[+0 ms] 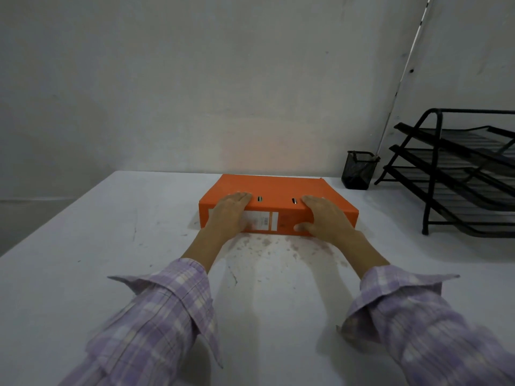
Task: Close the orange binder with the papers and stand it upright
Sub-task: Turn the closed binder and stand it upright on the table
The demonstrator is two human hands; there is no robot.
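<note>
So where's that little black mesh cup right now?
In the head view the black mesh cup stands at the table's far right by the wall, between the orange binder and the black tray rack.

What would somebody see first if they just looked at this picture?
The bright orange binder, lying flat and closed in the middle of the white table. The left hand and right hand rest on its near edge, over the spine. At the far right stand a black tray rack and a small black mesh cup.
</note>
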